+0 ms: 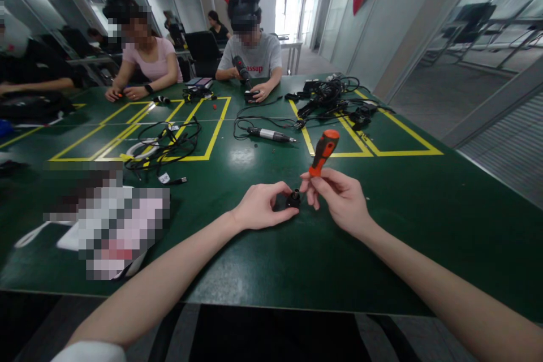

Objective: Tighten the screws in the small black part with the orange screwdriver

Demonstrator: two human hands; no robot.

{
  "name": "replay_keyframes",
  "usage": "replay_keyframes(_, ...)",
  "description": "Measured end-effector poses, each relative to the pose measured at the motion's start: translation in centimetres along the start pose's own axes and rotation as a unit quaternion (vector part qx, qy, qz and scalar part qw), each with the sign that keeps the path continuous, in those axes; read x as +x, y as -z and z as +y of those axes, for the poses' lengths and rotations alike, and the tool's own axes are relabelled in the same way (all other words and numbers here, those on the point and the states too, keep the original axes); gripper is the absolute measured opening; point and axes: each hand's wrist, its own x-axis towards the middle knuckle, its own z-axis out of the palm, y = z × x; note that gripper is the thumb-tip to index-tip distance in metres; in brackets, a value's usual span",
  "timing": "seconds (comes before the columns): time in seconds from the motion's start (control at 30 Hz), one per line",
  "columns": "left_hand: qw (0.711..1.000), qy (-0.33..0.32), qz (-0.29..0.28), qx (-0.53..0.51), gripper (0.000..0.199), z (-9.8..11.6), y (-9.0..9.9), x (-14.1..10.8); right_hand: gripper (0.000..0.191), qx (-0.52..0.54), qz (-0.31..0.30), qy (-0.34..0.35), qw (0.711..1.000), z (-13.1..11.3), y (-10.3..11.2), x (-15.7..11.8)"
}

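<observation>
A small black round part (293,199) sits on the green table, with the thumb and fingers of my left hand (265,206) closed around it. Just to its right, my right hand (341,198) grips a screwdriver (324,151) with an orange and black handle. The handle points up and leans slightly right. The screwdriver's shaft cannot be made out clearly near my right fingers and the black part.
Beyond my hands lies a silver and black electric screwdriver (270,134). Black cables lie at the left (165,147) and in a heap at the back right (326,96). A blurred pouch (131,226) is near my left forearm. People sit across the green table (407,209).
</observation>
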Motion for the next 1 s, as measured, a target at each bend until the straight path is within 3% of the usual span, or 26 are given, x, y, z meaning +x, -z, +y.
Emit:
replay_keyframes(0.17, 1.0, -0.003, -0.002, -0.009, 0.029, -0.02, 0.08, 0.04, 0.034, 0.024, -0.003, 0.01, 1.0, -0.08, -0.01, -0.21)
replay_keyframes(1.0, 1.0, -0.003, -0.002, -0.009, 0.027, -0.11, -0.04, 0.1, 0.038, 0.013, -0.017, -0.001, 1.0, 0.07, 0.21, -0.12)
